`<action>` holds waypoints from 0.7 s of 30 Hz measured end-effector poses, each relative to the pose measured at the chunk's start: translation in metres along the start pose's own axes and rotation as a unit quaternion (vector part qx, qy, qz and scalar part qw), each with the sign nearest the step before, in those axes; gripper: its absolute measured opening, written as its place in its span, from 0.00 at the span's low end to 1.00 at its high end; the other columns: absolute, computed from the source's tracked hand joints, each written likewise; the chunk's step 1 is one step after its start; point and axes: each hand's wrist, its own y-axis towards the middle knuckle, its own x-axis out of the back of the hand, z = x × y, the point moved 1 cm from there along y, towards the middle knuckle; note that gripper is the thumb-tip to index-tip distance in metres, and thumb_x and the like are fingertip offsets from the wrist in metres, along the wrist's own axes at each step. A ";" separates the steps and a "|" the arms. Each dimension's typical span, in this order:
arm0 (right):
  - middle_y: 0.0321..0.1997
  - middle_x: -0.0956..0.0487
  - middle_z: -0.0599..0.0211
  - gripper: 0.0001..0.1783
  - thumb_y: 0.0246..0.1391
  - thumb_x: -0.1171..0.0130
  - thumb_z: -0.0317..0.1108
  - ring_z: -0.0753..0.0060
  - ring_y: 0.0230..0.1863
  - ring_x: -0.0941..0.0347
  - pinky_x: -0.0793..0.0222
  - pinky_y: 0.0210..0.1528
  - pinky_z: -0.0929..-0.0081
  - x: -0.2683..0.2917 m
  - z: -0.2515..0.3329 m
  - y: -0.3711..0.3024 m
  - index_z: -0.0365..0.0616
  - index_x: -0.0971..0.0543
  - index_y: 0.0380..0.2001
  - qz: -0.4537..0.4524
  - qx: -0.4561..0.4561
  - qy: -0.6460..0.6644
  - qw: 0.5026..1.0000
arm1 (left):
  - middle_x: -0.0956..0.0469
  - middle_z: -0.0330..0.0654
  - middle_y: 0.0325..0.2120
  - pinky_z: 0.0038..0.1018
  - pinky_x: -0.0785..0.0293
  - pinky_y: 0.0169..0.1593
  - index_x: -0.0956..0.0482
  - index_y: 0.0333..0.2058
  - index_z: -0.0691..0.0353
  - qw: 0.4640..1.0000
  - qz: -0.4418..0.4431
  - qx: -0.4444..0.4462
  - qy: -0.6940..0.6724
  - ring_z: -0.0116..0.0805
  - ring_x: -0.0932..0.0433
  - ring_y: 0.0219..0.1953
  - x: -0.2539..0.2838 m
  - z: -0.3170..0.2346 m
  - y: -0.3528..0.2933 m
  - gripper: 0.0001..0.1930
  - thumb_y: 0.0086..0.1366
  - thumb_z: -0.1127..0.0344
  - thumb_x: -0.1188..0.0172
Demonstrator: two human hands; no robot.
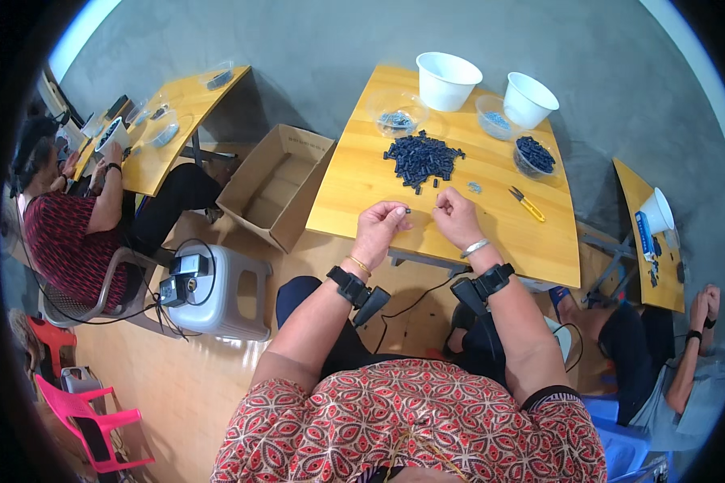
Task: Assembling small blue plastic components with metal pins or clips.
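Note:
At the near edge of the wooden table [350, 189], my left hand [379, 232] pinches a small dark plastic piece [408, 211] between thumb and forefinger. My right hand [457, 219] is just beside it, fingers closed together; whatever they hold is too small or hidden to make out. Beyond both hands lies a heap of small dark plastic pieces [421, 159]. A few little grey-blue parts [474, 187] rest to the right of the heap. Farther right are yellow-handled snips [530, 206], lying apart from my hands.
Clear bowls of light blue parts [495, 122], dark pieces [535, 154] and grey-blue parts [396, 118] stand toward the back, near two white tubs [449, 84]. An open cardboard box [275, 189] and a grey stool [225, 298] are left. Other people sit at side tables.

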 end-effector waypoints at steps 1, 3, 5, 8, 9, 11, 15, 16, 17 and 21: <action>0.19 0.29 0.67 0.06 0.40 0.46 0.22 0.75 0.22 0.32 0.36 0.24 0.77 0.005 0.001 -0.005 0.40 0.32 0.23 -0.002 -0.039 0.059 0.998 | 0.26 0.39 0.26 0.26 0.25 0.37 0.26 0.34 0.67 1.000 0.009 0.013 0.007 0.26 0.27 0.26 0.000 -0.002 -0.002 0.05 0.61 0.72 0.48; 0.20 0.29 0.70 0.06 0.42 0.45 0.22 0.81 0.23 0.33 0.37 0.24 0.81 0.014 -0.004 -0.012 0.40 0.31 0.25 -0.012 -0.076 0.149 0.986 | 0.26 0.38 0.24 0.26 0.25 0.36 0.26 0.35 0.67 1.000 0.013 0.019 0.010 0.26 0.27 0.25 -0.002 -0.006 -0.007 0.05 0.61 0.72 0.48; 0.21 0.29 0.74 0.06 0.43 0.44 0.23 0.86 0.23 0.34 0.37 0.25 0.85 0.023 -0.008 -0.024 0.41 0.29 0.26 -0.022 -0.113 0.239 0.964 | 0.26 0.38 0.23 0.26 0.25 0.35 0.26 0.35 0.67 0.999 0.017 0.026 0.012 0.26 0.28 0.24 -0.007 -0.010 -0.018 0.06 0.61 0.72 0.48; 0.24 0.28 0.73 0.04 0.49 0.45 0.24 0.83 0.25 0.33 0.36 0.28 0.86 0.039 0.004 -0.039 0.40 0.28 0.29 -0.037 -0.167 0.402 0.900 | 0.27 0.38 0.22 0.26 0.26 0.32 0.26 0.35 0.67 0.997 0.030 0.053 -0.037 0.26 0.28 0.23 -0.018 -0.023 -0.040 0.06 0.61 0.72 0.48; 0.24 0.28 0.73 0.04 0.49 0.45 0.24 0.83 0.25 0.33 0.36 0.28 0.86 0.044 0.011 -0.046 0.40 0.28 0.29 -0.037 -0.165 0.403 0.899 | 0.27 0.38 0.22 0.26 0.26 0.32 0.26 0.35 0.67 0.996 0.043 0.059 -0.056 0.27 0.28 0.23 -0.024 -0.029 -0.048 0.06 0.61 0.72 0.48; 0.26 0.27 0.70 0.04 0.50 0.45 0.25 0.81 0.26 0.32 0.34 0.30 0.84 0.052 0.027 -0.058 0.39 0.28 0.31 -0.033 -0.184 0.497 0.847 | 0.27 0.38 0.22 0.26 0.27 0.32 0.26 0.36 0.67 0.994 0.056 0.063 -0.073 0.27 0.29 0.23 -0.035 -0.039 -0.062 0.06 0.62 0.72 0.48; 0.28 0.26 0.68 0.06 0.51 0.46 0.25 0.79 0.28 0.31 0.33 0.32 0.83 0.073 0.080 -0.077 0.38 0.28 0.34 -0.020 -0.173 0.529 0.830 | 0.27 0.38 0.23 0.25 0.26 0.33 0.25 0.37 0.67 0.989 0.106 0.046 -0.091 0.25 0.29 0.23 -0.059 -0.064 -0.088 0.07 0.61 0.71 0.48; 0.28 0.26 0.67 0.06 0.52 0.46 0.25 0.79 0.28 0.30 0.33 0.33 0.82 0.077 0.091 -0.081 0.38 0.28 0.35 -0.004 -0.156 0.537 0.829 | 0.27 0.38 0.23 0.25 0.27 0.33 0.26 0.37 0.67 0.989 0.111 0.041 -0.086 0.27 0.30 0.23 -0.065 -0.070 -0.094 0.07 0.62 0.71 0.49; 0.29 0.26 0.67 0.07 0.52 0.46 0.25 0.78 0.29 0.30 0.32 0.33 0.82 0.080 0.102 -0.085 0.38 0.29 0.36 0.012 -0.139 0.544 0.828 | 0.27 0.38 0.23 0.25 0.27 0.33 0.26 0.37 0.67 0.989 0.113 0.039 -0.085 0.27 0.30 0.23 -0.069 -0.073 -0.099 0.07 0.62 0.71 0.49; 0.30 0.26 0.66 0.07 0.52 0.46 0.26 0.77 0.30 0.30 0.32 0.35 0.79 0.085 0.134 -0.099 0.39 0.29 0.36 0.039 -0.093 0.547 0.831 | 0.28 0.38 0.23 0.26 0.27 0.33 0.26 0.37 0.67 0.983 0.152 0.014 -0.102 0.25 0.32 0.22 -0.081 -0.081 -0.117 0.08 0.63 0.70 0.49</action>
